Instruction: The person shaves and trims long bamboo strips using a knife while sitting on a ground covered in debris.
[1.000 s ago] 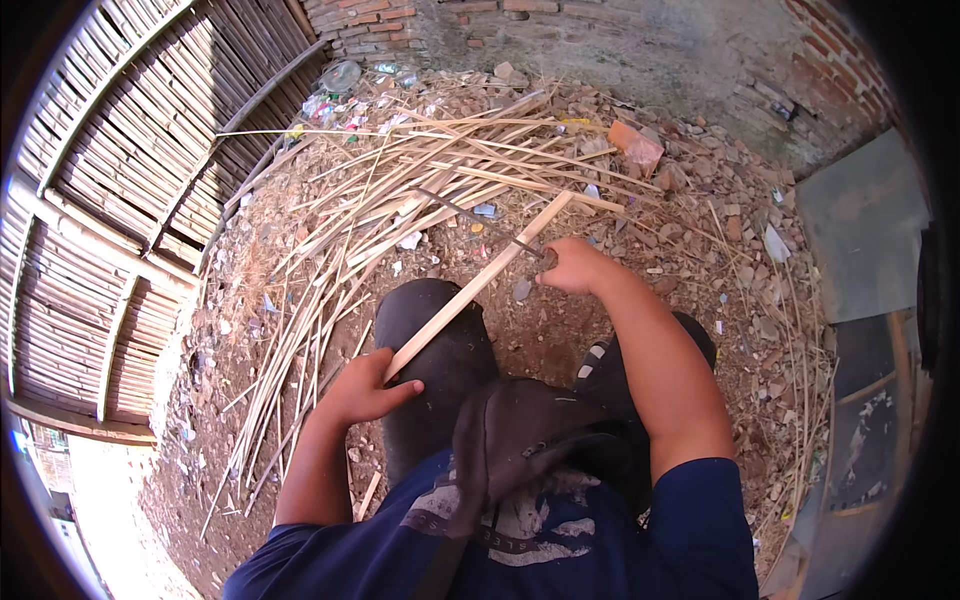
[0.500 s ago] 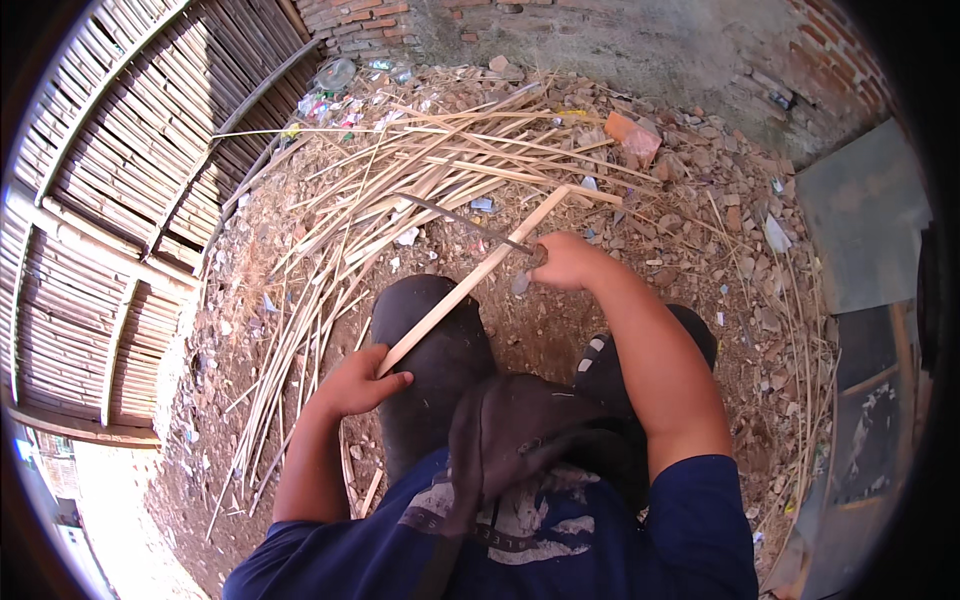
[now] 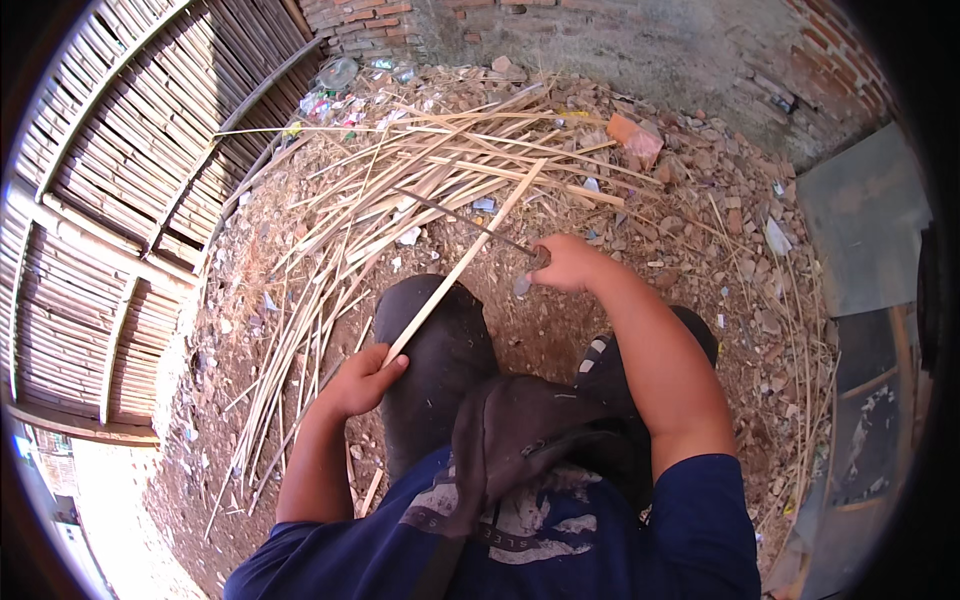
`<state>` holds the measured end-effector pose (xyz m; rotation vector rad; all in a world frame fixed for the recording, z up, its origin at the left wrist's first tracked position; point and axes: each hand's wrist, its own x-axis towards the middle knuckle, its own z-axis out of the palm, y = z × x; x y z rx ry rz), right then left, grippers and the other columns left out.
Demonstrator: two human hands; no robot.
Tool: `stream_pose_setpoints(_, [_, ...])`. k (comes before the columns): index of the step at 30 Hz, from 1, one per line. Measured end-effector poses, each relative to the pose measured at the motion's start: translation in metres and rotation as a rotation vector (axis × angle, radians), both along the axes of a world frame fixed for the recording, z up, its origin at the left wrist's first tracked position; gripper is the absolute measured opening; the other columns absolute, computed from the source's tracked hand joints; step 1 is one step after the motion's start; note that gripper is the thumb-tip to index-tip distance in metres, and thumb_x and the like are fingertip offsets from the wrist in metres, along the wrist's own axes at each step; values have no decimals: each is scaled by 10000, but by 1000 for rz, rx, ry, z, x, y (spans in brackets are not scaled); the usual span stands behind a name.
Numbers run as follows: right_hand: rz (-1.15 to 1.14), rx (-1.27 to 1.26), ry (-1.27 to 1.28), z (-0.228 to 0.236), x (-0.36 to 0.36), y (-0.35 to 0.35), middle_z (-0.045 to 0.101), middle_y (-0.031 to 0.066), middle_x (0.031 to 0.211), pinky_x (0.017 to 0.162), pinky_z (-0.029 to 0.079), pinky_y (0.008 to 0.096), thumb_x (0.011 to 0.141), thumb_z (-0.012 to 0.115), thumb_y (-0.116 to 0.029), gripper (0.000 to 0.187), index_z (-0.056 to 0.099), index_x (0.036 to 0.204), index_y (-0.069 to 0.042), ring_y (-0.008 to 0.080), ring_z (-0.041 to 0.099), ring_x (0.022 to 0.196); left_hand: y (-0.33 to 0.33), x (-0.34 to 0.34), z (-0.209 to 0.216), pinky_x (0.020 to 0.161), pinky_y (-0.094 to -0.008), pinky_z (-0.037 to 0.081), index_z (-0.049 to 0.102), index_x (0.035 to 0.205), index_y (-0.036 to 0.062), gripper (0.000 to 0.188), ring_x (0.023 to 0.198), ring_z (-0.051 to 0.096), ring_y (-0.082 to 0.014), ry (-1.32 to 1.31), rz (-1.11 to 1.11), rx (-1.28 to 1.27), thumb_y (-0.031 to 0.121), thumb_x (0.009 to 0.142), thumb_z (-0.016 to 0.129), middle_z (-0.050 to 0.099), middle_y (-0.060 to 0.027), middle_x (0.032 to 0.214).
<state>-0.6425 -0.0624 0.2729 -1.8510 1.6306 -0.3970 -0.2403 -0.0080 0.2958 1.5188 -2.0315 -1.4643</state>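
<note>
My left hand [image 3: 362, 382] is closed around the near end of a long pale bamboo strip [image 3: 450, 281], beside my left knee. The strip slants away up and to the right, over the knee. In my right hand [image 3: 572, 263] is a knife with a long, thin dark blade [image 3: 430, 206], its handle mostly hidden by my fingers. The blade points left and crosses the strip; whether they touch I cannot tell. Beyond them a loose pile of split bamboo strips [image 3: 430, 165] lies on the ground.
My dark-trousered left knee [image 3: 430, 330] stands under the strip. An orange brick [image 3: 632, 135] lies among rubble. A bamboo slat wall [image 3: 130, 130] rises on the left, a brick and plaster wall [image 3: 600, 50] at the back. Grey panels [image 3: 865, 220] lean at the right.
The bamboo strip has swung to a steeper angle, its far end moving left and away from me. The knife and my right hand have hardly moved.
</note>
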Motion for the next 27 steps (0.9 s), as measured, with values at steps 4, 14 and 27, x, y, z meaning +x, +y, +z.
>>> stream_pose_setpoints(4, [202,21,196,22,37,12,715,181,965,808,534,482,772,765,-332,357,712,1004,-66,375,684,944,0,-4,13,739,-357,484,658,986,14,396,781,582,-172,-141,-57,-46,410,982,652,628,-80,787])
stream_pose_setpoints(14, [-33,47,113,21,-6,6,716,211,1010,865,537,445,774,793,-377,487,709,1110,-35,375,686,977,1,-12,28,743,-385,476,655,993,-16,435,810,589,-183,-337,-94,-94,413,940,705,651,-93,828])
stream_pose_setpoints(27, [-230,71,-104,5,-32,-5,707,162,886,769,525,434,764,802,-358,402,697,978,-34,326,686,863,-2,-5,26,680,-345,453,629,919,18,382,752,545,-154,-223,-104,-43,368,869,775,584,-43,764])
